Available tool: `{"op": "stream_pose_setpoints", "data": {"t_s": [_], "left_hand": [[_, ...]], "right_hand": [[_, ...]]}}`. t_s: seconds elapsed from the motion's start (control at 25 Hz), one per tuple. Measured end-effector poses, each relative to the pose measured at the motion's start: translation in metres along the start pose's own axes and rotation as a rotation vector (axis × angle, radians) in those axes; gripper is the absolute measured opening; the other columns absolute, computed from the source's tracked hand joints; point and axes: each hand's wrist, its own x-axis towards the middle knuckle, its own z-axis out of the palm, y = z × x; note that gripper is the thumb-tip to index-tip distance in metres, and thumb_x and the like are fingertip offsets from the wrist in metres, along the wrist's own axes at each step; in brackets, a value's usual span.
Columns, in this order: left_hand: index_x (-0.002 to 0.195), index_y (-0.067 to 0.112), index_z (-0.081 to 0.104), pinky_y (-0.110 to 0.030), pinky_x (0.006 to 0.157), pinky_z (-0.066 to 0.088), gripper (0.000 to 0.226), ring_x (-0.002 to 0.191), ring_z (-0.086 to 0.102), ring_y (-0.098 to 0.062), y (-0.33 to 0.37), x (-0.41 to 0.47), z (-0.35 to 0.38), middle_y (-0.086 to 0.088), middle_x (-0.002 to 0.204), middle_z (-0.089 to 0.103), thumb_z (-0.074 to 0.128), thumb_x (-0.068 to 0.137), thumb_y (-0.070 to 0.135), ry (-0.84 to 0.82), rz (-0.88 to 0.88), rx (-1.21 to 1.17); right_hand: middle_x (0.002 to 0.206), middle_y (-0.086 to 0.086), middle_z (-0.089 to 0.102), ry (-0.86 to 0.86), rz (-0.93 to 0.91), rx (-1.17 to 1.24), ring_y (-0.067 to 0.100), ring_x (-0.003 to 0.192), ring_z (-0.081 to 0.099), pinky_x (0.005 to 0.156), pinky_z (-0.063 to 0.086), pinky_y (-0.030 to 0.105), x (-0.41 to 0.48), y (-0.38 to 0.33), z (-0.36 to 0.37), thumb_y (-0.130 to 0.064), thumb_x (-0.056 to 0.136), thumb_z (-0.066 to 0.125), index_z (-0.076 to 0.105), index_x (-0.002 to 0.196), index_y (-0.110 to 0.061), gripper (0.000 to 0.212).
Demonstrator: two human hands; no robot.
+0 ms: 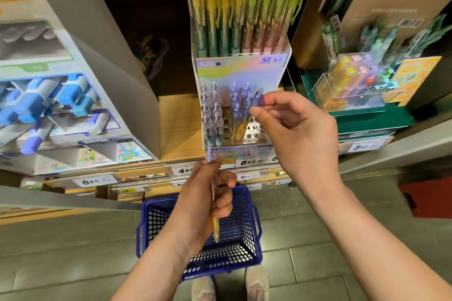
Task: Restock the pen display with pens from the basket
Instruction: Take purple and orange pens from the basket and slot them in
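Two pens in hand at the pen display [241,67]
Right hand [300,134] pinches a purple-topped pen [258,98] by its top, angled over the rack holes. Left hand [208,193] grips a second pen [213,205] above the blue basket [244,247] on the floor.

Empty holes [226,127] mid-rack, pens [210,115] crowding — both sides

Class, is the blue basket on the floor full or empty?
Empty, as far as visible: the basket shows only bare mesh, though the left hand hides part.
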Motion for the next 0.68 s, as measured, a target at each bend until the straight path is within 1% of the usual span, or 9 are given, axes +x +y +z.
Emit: {"op": "stream_pose_setpoints", "data": {"t_s": [0.08,0.12,0.24,0.28,0.36,0.48,0.56,0.64,0.68], "left_hand": [[0.117,0.016,0.039,-0.020,0.037,0.021,0.015,0.043,0.029,-0.011,-0.001,0.000,-0.002,-0.007,0.074,0.054,0.041,0.103,0.022,-0.037,-0.007,-0.031],[0.113,0.015,0.037,-0.021,0.038,0.020,0.012,0.044,0.030,-0.011,-0.001,0.000,-0.002,-0.007,0.075,0.054,0.039,0.102,0.020,-0.048,-0.002,-0.040],[0.098,0.013,0.043,-0.021,0.039,0.022,0.011,0.045,0.032,-0.012,-0.001,-0.002,-0.003,-0.008,0.075,0.053,0.047,0.088,0.015,-0.083,0.039,-0.088],[0.095,0.013,0.046,-0.021,0.039,0.023,0.013,0.045,0.032,-0.013,0.000,-0.002,-0.003,-0.008,0.075,0.052,0.051,0.083,0.016,-0.094,0.053,-0.103],[0.095,0.012,0.050,-0.022,0.040,0.028,0.014,0.047,0.035,-0.013,-0.001,-0.002,-0.004,-0.008,0.075,0.052,0.054,0.082,0.015,-0.097,0.079,-0.119],[0.106,0.006,0.058,-0.022,0.045,0.036,0.016,0.052,0.041,-0.014,-0.005,-0.001,-0.005,-0.009,0.078,0.056,0.055,0.092,0.012,-0.093,0.128,-0.086],[0.108,0.007,0.065,-0.023,0.051,0.042,0.017,0.057,0.047,-0.015,-0.007,-0.001,-0.004,-0.009,0.084,0.061,0.055,0.097,0.016,-0.125,0.182,-0.019],[0.110,0.012,0.068,-0.024,0.055,0.044,0.020,0.060,0.051,-0.016,-0.007,-0.003,0.000,-0.009,0.088,0.067,0.058,0.095,0.021,-0.139,0.216,0.056],[0.112,0.012,0.066,-0.024,0.056,0.044,0.023,0.060,0.052,-0.016,-0.006,-0.003,0.002,-0.009,0.090,0.069,0.059,0.093,0.022,-0.141,0.226,0.081]], "right_hand": [[0.084,-0.008,0.074,-0.021,-0.093,-0.119,0.005,0.076,0.071,0.074,0.055,0.015,-0.004,0.006,0.004,-0.018,0.083,0.081,0.073,0.094,-0.025,0.016],[0.085,-0.007,0.074,-0.035,-0.144,-0.183,0.005,0.077,0.071,0.074,0.056,0.016,-0.006,0.009,0.006,-0.018,0.084,0.081,0.074,0.096,-0.021,0.015],[0.088,-0.004,0.073,-0.069,-0.235,-0.328,0.006,0.077,0.069,0.074,0.058,0.024,-0.014,0.019,0.013,-0.011,0.085,0.080,0.075,0.099,-0.013,0.015],[0.088,-0.003,0.073,-0.066,-0.248,-0.352,0.007,0.076,0.069,0.073,0.058,0.025,-0.015,0.022,0.014,-0.010,0.085,0.079,0.075,0.099,-0.011,0.014],[0.086,-0.004,0.072,-0.053,-0.263,-0.370,0.006,0.075,0.067,0.071,0.057,0.023,-0.015,0.027,0.016,-0.012,0.085,0.079,0.074,0.098,-0.011,0.014],[0.085,-0.005,0.072,-0.049,-0.246,-0.373,0.005,0.073,0.066,0.070,0.056,0.019,-0.014,0.029,0.018,-0.015,0.086,0.079,0.074,0.097,-0.013,0.012],[0.084,-0.007,0.072,-0.065,-0.216,-0.387,0.003,0.074,0.066,0.070,0.054,0.012,-0.015,0.029,0.018,-0.017,0.087,0.078,0.074,0.097,-0.014,0.011],[0.081,-0.012,0.071,-0.105,-0.111,-0.392,0.002,0.075,0.066,0.071,0.051,0.007,-0.018,0.029,0.017,-0.024,0.091,0.074,0.074,0.096,-0.018,0.008],[0.079,-0.013,0.072,-0.132,-0.002,-0.345,0.004,0.075,0.067,0.071,0.053,0.012,-0.021,0.030,0.015,-0.029,0.094,0.069,0.073,0.095,-0.023,0.008]]}}
